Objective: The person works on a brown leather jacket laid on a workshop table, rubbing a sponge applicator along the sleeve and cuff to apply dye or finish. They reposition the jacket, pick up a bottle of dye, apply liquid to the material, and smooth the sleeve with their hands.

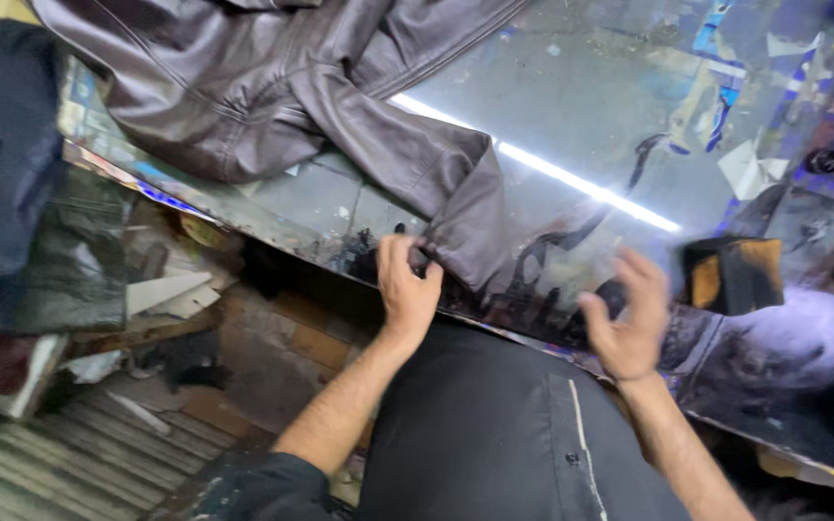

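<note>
A dark brown leather jacket (263,87) lies spread on a glossy, stained worktable (581,125). One sleeve runs down toward me and its cuff (470,236) hangs near the table's front edge. My left hand (407,285) pinches the cuff's lower corner at that edge. Just right of the cuff, my right hand (629,318) hovers over the table edge, blurred, fingers spread, with nothing in it. My dark shirt fills the bottom middle.
A black and orange block (731,275) sits on the table right of my right hand. Torn paper scraps (750,169) stick to the tabletop at the far right. Dark fabric (2,145) hangs at the left, with clutter and boards (147,299) on the floor below.
</note>
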